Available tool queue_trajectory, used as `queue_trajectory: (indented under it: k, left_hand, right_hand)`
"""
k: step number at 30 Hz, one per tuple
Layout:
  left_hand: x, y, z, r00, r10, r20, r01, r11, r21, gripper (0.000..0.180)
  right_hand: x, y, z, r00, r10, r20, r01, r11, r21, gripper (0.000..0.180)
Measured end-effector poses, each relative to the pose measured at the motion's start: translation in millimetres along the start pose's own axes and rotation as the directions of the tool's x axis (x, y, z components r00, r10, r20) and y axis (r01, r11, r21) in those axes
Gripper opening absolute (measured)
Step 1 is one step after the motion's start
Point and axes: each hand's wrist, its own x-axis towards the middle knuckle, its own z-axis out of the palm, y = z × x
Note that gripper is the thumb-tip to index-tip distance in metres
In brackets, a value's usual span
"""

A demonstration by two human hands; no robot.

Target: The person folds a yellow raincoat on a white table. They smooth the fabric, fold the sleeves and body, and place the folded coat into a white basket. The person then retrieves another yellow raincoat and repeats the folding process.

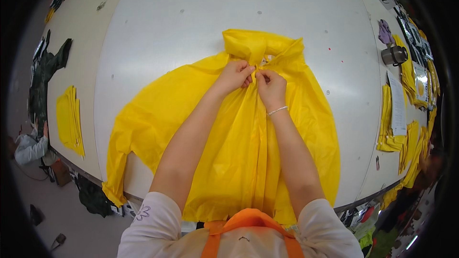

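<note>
A yellow hooded rain jacket (229, 143) lies spread on the table in front of me, its hood (260, 43) pointing away. My left hand (238, 74) is closed in a pinch on the jacket's front edge, just below the collar. Beside it, my right hand (271, 87) pinches the other side of the front opening, close to the left fingertips. What fastener sits between the fingers is too small to make out. The left sleeve in view (138, 129) stretches down toward the table's near edge; the other sleeve is not plainly seen.
Folded yellow garments (70, 120) lie at the left, near dark green clothing (48, 71). On the right are yellow piles (391, 134), a paper sheet (397, 105), a metal cup (395, 55) and a purple cloth (385, 32). Another person (31, 148) is at the far left.
</note>
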Motion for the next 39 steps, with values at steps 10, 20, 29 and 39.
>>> queue_trajectory:
  k: [10, 20, 29, 39]
  left_hand:
    - [10, -13, 14, 0.922, 0.341, -0.182, -0.182, 0.799, 0.574, 0.024]
    - [-144, -17, 62, 0.96, 0.135, -0.246, 0.088, 0.688, 0.72, 0.027]
    - [-149, -17, 61, 0.984, -0.153, -0.096, 0.166, 0.973, 0.158, 0.022]
    - [-158, -18, 68, 0.986, 0.108, -0.129, -0.055, 0.932, 0.358, 0.019]
  right_hand:
    - [-12, -2, -1, 0.982, -0.132, 0.132, 0.166, 0.941, -0.294, 0.014]
    - [-166, -29, -56, 0.943, 0.319, 0.091, -0.328, 0.937, 0.116, 0.015]
    - [-169, -21, -44, 0.957, 0.268, 0.11, -0.278, 0.956, 0.094, 0.016]
    - [-162, -10, -33, 0.947, 0.297, 0.123, -0.321, 0.889, 0.326, 0.012]
